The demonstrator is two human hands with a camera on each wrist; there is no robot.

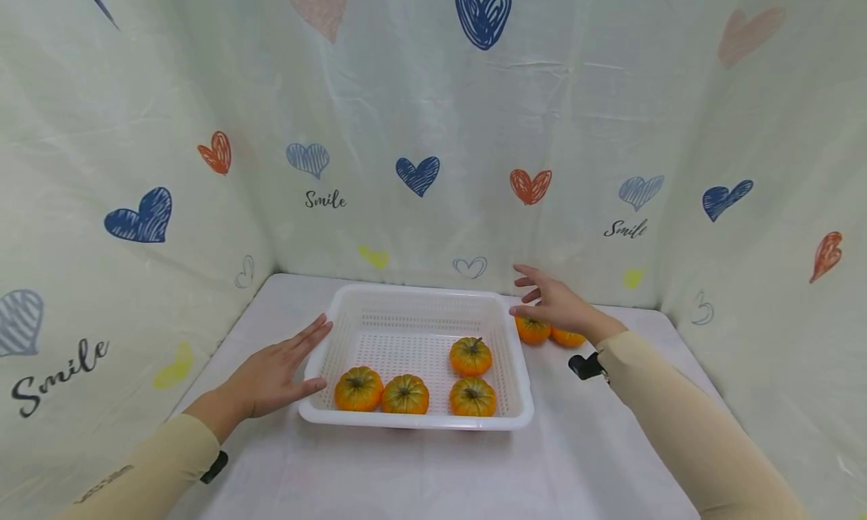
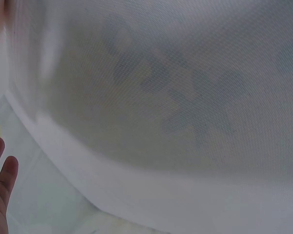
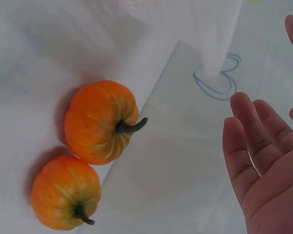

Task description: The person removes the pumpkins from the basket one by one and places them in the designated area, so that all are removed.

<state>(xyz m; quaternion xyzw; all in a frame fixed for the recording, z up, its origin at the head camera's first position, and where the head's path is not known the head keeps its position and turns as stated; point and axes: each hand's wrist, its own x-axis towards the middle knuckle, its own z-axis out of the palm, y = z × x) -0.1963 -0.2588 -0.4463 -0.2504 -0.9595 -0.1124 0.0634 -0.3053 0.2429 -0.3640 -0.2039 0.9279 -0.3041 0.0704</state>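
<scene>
White plastic basket [image 1: 420, 421] near the far edge of the table [image 1: 582, 460], holding four small pumpkins [image 1: 405, 394]; its walls presumably keep them from rolling. Two outer pumpkins [image 1: 533, 332] lie between basket and far right corner. Both hands are empty, fingers extended: left hand [image 1: 271, 373] at the left rim, contact uncertain; right hand [image 1: 555, 303] near the outer pair. Pale heart-printed sheeting [image 1: 420, 91] encloses the table's back and sides.

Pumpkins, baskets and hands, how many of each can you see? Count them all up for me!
Pumpkins: 6 (4 inside the white basket, 2 outside it)
Basket: 1
Left hand and right hand: 2 hands
Total: 9
</scene>
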